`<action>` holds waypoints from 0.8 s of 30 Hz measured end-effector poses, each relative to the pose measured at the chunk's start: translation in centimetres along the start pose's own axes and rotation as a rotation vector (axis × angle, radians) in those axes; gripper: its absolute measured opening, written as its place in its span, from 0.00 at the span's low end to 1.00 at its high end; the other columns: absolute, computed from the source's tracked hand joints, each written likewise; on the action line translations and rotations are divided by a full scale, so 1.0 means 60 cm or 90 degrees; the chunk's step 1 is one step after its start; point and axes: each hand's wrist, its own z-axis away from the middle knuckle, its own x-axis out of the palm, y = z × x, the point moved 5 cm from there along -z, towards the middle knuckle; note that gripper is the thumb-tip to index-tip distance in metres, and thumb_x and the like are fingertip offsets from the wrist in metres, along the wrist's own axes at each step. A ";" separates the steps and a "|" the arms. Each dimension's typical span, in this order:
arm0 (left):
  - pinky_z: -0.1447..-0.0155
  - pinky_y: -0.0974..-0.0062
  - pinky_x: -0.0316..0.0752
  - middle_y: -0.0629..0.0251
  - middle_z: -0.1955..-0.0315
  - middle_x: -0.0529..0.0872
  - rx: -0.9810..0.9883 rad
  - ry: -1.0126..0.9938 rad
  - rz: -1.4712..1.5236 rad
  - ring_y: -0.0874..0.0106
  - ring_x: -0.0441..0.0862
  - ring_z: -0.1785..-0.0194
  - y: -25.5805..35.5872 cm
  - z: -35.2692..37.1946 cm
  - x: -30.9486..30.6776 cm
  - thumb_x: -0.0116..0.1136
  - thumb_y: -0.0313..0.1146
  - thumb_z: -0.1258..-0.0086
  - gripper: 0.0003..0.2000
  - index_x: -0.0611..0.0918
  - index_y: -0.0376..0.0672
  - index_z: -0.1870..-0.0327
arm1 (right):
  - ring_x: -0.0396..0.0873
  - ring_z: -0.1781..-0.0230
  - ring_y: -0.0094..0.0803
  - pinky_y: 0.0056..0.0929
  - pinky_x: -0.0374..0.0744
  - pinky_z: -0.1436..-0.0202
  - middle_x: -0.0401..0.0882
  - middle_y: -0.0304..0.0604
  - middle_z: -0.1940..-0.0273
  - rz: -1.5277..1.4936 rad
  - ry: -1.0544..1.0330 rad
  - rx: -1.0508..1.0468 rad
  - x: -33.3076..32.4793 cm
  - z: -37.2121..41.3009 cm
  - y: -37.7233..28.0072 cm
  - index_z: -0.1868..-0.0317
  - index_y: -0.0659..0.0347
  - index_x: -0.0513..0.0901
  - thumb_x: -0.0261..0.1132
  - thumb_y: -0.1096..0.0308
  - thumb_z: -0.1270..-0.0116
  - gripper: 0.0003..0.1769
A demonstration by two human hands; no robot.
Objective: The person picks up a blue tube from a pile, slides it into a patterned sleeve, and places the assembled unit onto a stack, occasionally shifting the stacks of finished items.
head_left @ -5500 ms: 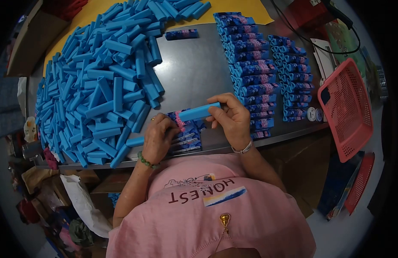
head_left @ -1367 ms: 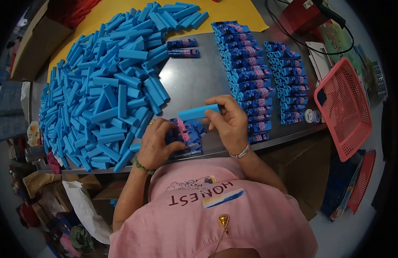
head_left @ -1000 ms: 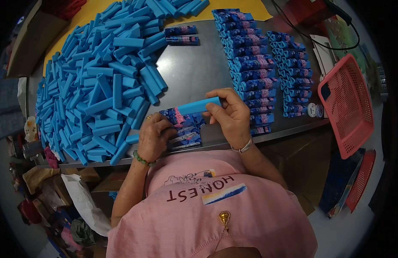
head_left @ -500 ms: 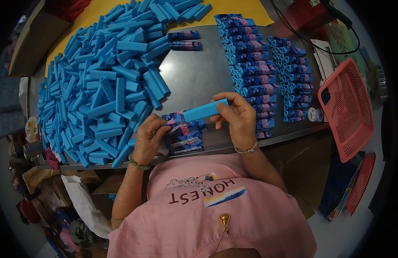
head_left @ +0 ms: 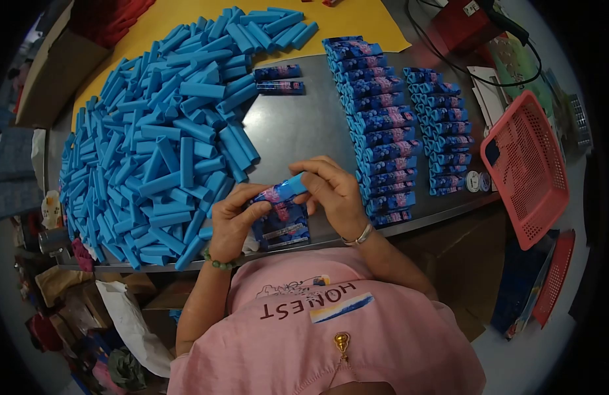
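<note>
A light-blue triangular tube point(head_left: 296, 184) sits partly inside a dark blue and pink printed sleeve point(head_left: 275, 193). My left hand point(head_left: 237, 216) is closed around the sleeve, thumb on top. At the tube's bare right end, my right hand point(head_left: 334, 197) grips it between thumb and fingers. Just beneath both hands, flat printed sleeves point(head_left: 286, 236) lie at the table's front edge, partly hidden by my fingers. To the left is a large heap of bare blue tubes point(head_left: 153, 148).
Sleeved tubes stand stacked in two rows, a longer row point(head_left: 383, 125) and a shorter row point(head_left: 447, 135). Two sleeved pieces point(head_left: 279, 87) lie on the metal table point(head_left: 281, 131). A pink perforated basket point(head_left: 529, 171) hangs at the right edge, near a black cable point(head_left: 479, 80).
My right hand has moved left and down toward my left hand. More of the blue tube is now inside the printed sleeve; only a short end shows.
</note>
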 end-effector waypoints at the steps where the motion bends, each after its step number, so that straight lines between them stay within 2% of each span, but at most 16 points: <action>1: 0.53 0.79 0.72 0.65 0.60 0.82 0.004 0.000 -0.001 0.76 0.76 0.58 0.003 0.000 -0.001 0.63 0.24 0.40 0.11 0.84 0.35 0.55 | 0.82 0.70 0.24 0.15 0.76 0.75 0.79 0.43 0.58 -0.198 0.010 0.109 -0.002 -0.002 0.017 0.49 0.68 0.77 0.58 0.73 0.31 0.12; 2: 0.55 0.81 0.71 0.66 0.60 0.82 -0.018 0.013 0.026 0.77 0.76 0.58 0.003 0.000 -0.002 0.64 0.24 0.41 0.12 0.84 0.35 0.55 | 0.82 0.70 0.26 0.15 0.77 0.75 0.80 0.44 0.59 -0.395 0.019 0.219 0.002 -0.002 0.031 0.50 0.68 0.77 0.57 0.72 0.30 0.12; 4: 0.57 0.82 0.71 0.67 0.59 0.81 -0.040 0.026 0.052 0.77 0.76 0.59 0.006 -0.002 -0.003 0.65 0.25 0.42 0.13 0.84 0.36 0.55 | 0.83 0.70 0.28 0.16 0.78 0.75 0.80 0.44 0.61 -0.391 -0.007 0.232 0.006 -0.002 0.033 0.50 0.68 0.78 0.56 0.72 0.29 0.11; 6: 0.50 0.80 0.72 0.64 0.59 0.81 -0.015 0.021 0.032 0.75 0.76 0.55 0.012 -0.005 0.004 0.64 0.23 0.41 0.12 0.84 0.35 0.55 | 0.84 0.69 0.29 0.17 0.79 0.75 0.81 0.45 0.62 -0.387 -0.029 0.250 0.013 0.002 0.037 0.51 0.68 0.78 0.54 0.71 0.28 0.11; 8: 0.50 0.80 0.72 0.64 0.59 0.81 -0.001 0.019 0.030 0.75 0.76 0.55 0.016 -0.007 0.013 0.64 0.23 0.41 0.13 0.84 0.35 0.55 | 0.84 0.70 0.30 0.19 0.81 0.75 0.81 0.45 0.65 -0.331 -0.009 0.189 0.017 0.001 0.033 0.52 0.69 0.77 0.54 0.73 0.28 0.11; 14: 0.50 0.80 0.72 0.64 0.58 0.81 0.017 0.034 0.011 0.75 0.77 0.54 0.019 -0.016 0.022 0.65 0.23 0.42 0.13 0.84 0.36 0.54 | 0.84 0.72 0.30 0.20 0.82 0.75 0.81 0.47 0.68 -0.285 0.046 0.126 0.015 -0.001 0.034 0.53 0.70 0.77 0.53 0.74 0.29 0.10; 18: 0.52 0.81 0.72 0.65 0.59 0.81 0.035 0.027 -0.002 0.76 0.77 0.56 0.017 -0.024 0.024 0.64 0.23 0.40 0.13 0.84 0.36 0.54 | 0.84 0.71 0.30 0.20 0.82 0.75 0.81 0.47 0.66 -0.282 0.041 0.134 0.012 -0.004 0.038 0.52 0.70 0.76 0.53 0.73 0.28 0.11; 19: 0.52 0.81 0.72 0.65 0.59 0.81 0.037 0.026 -0.005 0.76 0.77 0.56 0.015 -0.032 0.024 0.64 0.23 0.40 0.13 0.84 0.36 0.54 | 0.83 0.72 0.29 0.20 0.81 0.75 0.80 0.47 0.65 -0.304 0.073 0.143 0.008 -0.004 0.041 0.51 0.70 0.75 0.54 0.71 0.28 0.11; 22: 0.55 0.80 0.72 0.64 0.61 0.81 0.093 0.053 -0.115 0.76 0.78 0.60 0.018 -0.079 0.021 0.64 0.24 0.40 0.11 0.82 0.36 0.57 | 0.82 0.72 0.28 0.19 0.80 0.76 0.80 0.47 0.62 -0.315 0.123 0.156 -0.005 -0.003 0.056 0.49 0.70 0.74 0.54 0.69 0.28 0.13; 24: 0.59 0.81 0.72 0.65 0.60 0.82 0.157 0.100 -0.350 0.79 0.78 0.59 0.030 -0.125 0.023 0.65 0.27 0.40 0.10 0.81 0.37 0.59 | 0.82 0.72 0.27 0.18 0.79 0.77 0.79 0.48 0.61 -0.302 0.141 0.159 -0.013 0.001 0.061 0.48 0.69 0.74 0.54 0.68 0.28 0.14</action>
